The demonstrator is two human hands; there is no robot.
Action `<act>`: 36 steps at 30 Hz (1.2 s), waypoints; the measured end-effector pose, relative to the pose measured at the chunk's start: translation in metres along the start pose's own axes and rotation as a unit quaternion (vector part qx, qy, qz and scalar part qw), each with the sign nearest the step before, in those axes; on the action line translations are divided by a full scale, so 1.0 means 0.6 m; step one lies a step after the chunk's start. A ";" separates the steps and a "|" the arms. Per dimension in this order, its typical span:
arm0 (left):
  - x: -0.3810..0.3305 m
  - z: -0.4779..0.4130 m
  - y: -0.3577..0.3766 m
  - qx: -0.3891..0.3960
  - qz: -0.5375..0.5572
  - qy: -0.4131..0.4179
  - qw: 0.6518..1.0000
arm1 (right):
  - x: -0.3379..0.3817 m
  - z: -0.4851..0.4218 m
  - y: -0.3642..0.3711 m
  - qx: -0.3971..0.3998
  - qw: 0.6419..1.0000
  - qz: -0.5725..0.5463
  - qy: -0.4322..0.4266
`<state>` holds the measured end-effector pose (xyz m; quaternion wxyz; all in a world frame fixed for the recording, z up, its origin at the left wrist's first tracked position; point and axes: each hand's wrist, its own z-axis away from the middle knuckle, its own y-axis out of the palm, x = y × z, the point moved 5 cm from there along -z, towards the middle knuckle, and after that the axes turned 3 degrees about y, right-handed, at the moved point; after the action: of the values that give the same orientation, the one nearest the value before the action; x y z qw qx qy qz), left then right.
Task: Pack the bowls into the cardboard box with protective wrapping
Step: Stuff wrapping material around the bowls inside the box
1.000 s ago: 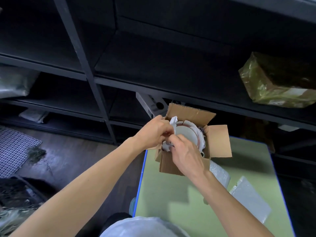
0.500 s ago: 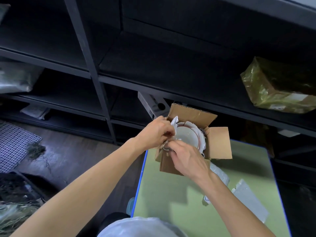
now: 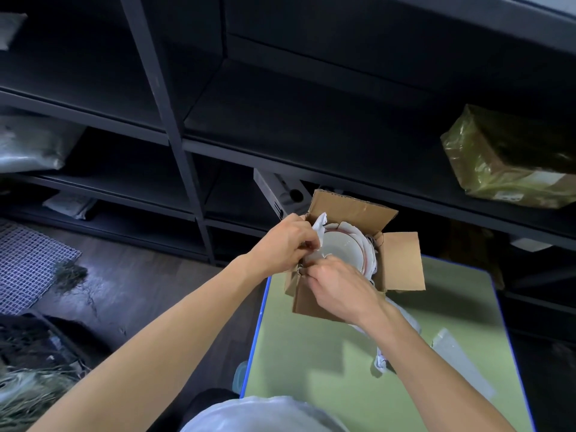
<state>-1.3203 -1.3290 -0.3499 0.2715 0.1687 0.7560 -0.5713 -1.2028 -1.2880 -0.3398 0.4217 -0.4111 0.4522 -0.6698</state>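
Blocking much of the view, the right hand point(image 3: 339, 288) and its forearm lie across the near side of the cardboard box point(image 3: 402, 263), so the front wall and whatever sits low inside stay unseen. The box stands open at the far left corner of the green surface point(image 3: 311, 353), flaps spread. One white bowl point(image 3: 343, 249) with a reddish rim shows plainly in it. Scalloped white edges ring that bowl, but whether they belong to more bowls or to paper is hard to make out, so the number of bowls stays uncertain.

The left hand point(image 3: 282, 244) is curled at the box's left rim, pinching a sheet of white wrapping paper point(image 3: 319, 224) that sticks up there. The right hand's fingers bend at the near left corner; their tips are hidden, and I cannot tell whether they grasp paper, cardboard or nothing.

Two clear plastic sheets lie on the surface: one point(image 3: 458, 360) in the open, the other point(image 3: 381, 360) mostly under the right forearm. One parcel point(image 3: 505, 160) in yellowish film sits on the dark shelf point(image 3: 280, 126) behind, cut off by the frame's right edge.
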 end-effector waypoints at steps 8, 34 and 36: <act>0.001 0.004 0.001 -0.001 0.014 -0.006 1.000 | 0.007 -0.021 0.013 0.018 0.998 -0.040 0.048; -0.061 0.115 0.007 -0.041 0.014 -0.062 0.997 | -0.066 0.109 0.008 -0.153 0.970 -0.184 0.050; -0.076 0.117 0.016 -0.050 0.009 -0.060 0.997 | -0.075 0.120 0.015 -0.162 0.966 -0.197 0.054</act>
<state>-1.2634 -1.3911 -0.3439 0.3295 0.1273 0.7645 -0.5393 -1.1199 -1.2664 -0.3375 0.1844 -0.5176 0.4869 -0.6789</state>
